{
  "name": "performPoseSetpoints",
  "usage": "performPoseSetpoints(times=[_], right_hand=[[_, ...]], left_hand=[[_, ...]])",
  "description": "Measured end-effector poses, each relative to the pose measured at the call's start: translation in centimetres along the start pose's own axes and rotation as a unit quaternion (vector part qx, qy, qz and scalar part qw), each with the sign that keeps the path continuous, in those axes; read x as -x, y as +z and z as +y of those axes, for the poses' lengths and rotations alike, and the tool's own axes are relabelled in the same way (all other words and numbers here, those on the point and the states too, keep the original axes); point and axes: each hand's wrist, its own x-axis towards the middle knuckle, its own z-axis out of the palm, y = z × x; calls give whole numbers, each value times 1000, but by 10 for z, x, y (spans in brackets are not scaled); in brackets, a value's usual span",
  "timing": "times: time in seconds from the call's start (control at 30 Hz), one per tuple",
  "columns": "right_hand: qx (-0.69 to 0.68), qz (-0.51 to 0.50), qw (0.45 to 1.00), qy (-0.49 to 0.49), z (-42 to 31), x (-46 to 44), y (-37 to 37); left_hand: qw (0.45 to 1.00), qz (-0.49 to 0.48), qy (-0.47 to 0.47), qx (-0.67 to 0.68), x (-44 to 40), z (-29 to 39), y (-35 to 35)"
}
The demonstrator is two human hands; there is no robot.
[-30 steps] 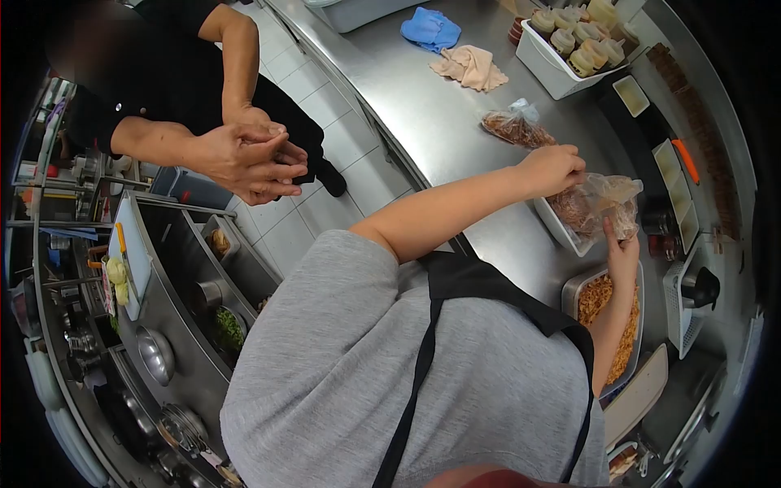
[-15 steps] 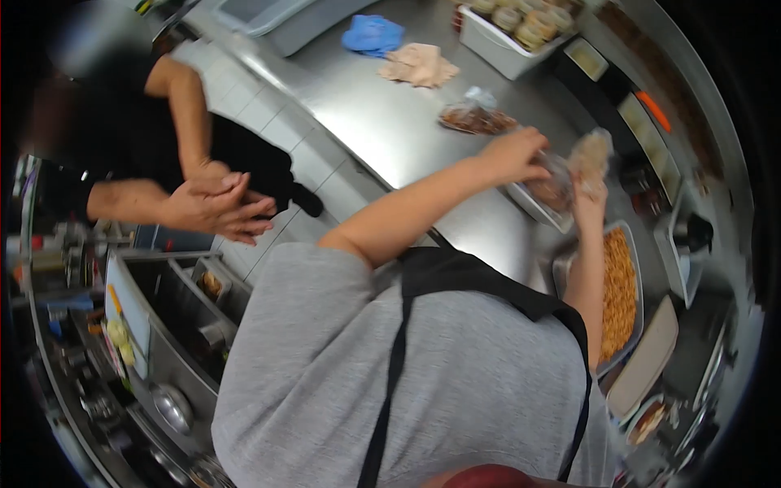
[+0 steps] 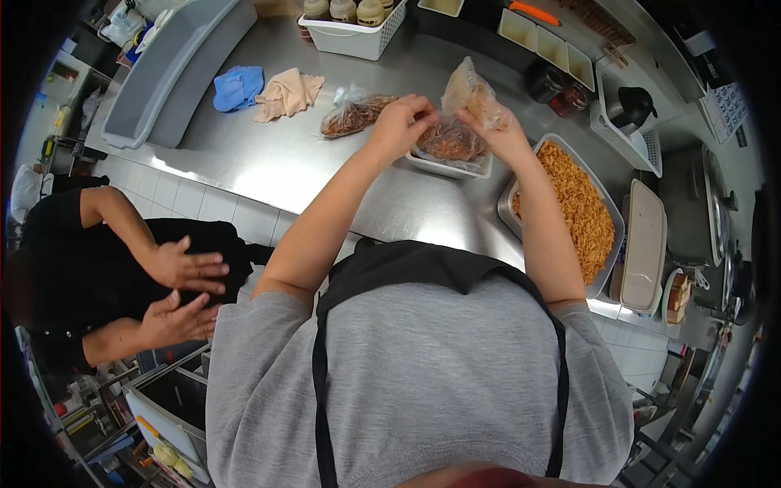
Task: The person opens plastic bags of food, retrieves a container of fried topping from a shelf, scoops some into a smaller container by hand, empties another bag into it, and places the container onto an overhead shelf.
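Observation:
A clear plastic bag of shredded brown food (image 3: 451, 140) sits in a small white tub (image 3: 455, 169) on the steel counter. At its left edge my left hand (image 3: 404, 124) has its fingers pinched together on the bag's plastic. On the other side, my right hand (image 3: 503, 138) grips a crumpled clear plastic bag (image 3: 470, 91) with pale bits clinging inside, held up over the tub. Left of my left hand lies a knotted bag of brown food (image 3: 351, 115). My right forearm passes over a large metal pan of shredded orange-brown food (image 3: 576, 207).
Blue cloth (image 3: 238, 88), beige cloth (image 3: 290, 93) and a grey bin (image 3: 175, 73) are to the left. A white basket of jars (image 3: 351, 37) stands behind. A co-worker's hands (image 3: 185, 268) are left of the counter. A lidded container (image 3: 643, 244) is at right.
My view has turned and levelled over the counter. Both hands remain at the tub, the right still holding up the crumpled bag. The co-worker's hands have come apart.

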Motion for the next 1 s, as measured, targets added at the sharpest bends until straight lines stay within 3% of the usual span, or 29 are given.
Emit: performPoseSetpoints(times=[0.1,0.17,0.2,0.27,0.4,0.5,0.57,0.7,0.77,0.9,0.97,1.0], right_hand=[[41,10,999,-3,10,9,-14],[207,49,968,-134,14,17,-22],[207,51,968,-132,13,18,-24],[159,17,987,19,6,20,-27],[44,26,999,6,15,17,-27],[-14,-7,998,55,16,17,-21],[-56,4,998,-4,11,22,-12],[101,-22,988,-114,24,21,-6],[110,-76,991,22,0,22,-7],[49,-71,995,45,17,17,-3],[-61,-29,997,31,24,16,3],[-61,-29,997,31,22,16,4]], left_hand=[[994,14,-43,101,1,-12,-1],[980,-22,-99,173,2,-13,-3],[979,-25,-98,175,1,-15,-1],[967,-40,-92,234,-2,-18,2],[959,-42,-79,268,-5,-16,6],[956,-59,-57,281,-6,-18,8],[954,-83,-72,280,-2,-12,7],[973,-85,-47,208,3,-5,11],[990,-113,-11,87,0,-14,13],[987,-79,-23,140,-4,-13,19],[951,-88,-138,261,-3,10,8],[951,-88,-139,260,-3,10,9]])
